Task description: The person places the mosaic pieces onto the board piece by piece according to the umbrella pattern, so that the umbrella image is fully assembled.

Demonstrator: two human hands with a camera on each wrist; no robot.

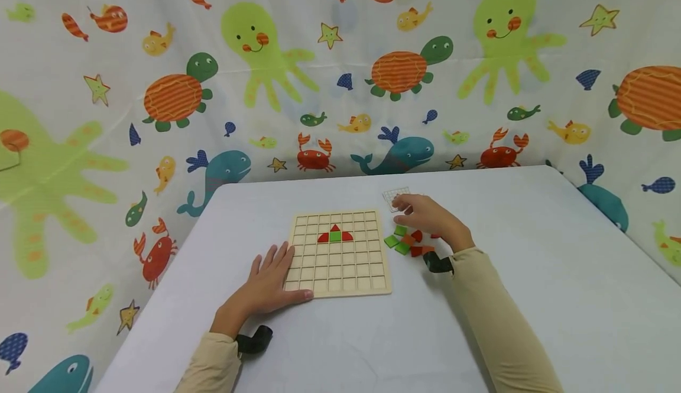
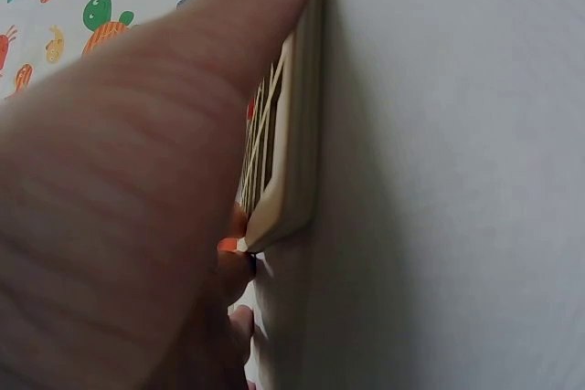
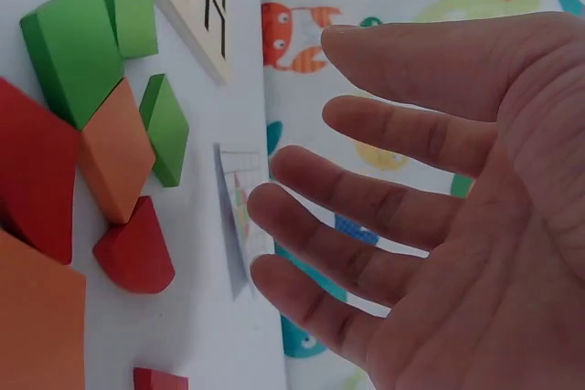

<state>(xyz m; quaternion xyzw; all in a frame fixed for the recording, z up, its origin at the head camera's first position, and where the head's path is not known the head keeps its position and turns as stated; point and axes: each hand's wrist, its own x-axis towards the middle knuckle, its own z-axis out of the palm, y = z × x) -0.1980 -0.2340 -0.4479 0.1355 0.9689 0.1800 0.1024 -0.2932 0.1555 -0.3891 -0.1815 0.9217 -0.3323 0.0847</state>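
Where the view begins, two beige cloth sleeves reach over one white tabletop, with one small black wrist-worn device at each cuff, two in all. Just beyond, the left hand rests at the near left corner of one square, pale wooden grid board, its grip wide: four fingers lie spread at the left edge, and the thumb touches the near edge. The board lies flat between the two hands.

Four pieces sit on its farther half: one green square piece, two red curved-edged pieces, one on either side of it, and one red triangular piece just beyond it. To the right of the board, at least eight loose pieces lie close together: three green, two orange and three red.

Above and beyond this cluster hangs the right hand, its grip wide and bare, the fingers slightly bent and apart. Partly behind its fingertips lies one white card printed with a grid. Farthest off, one white cloth backdrop carries printed sea animals, three orange-shelled turtles among them.
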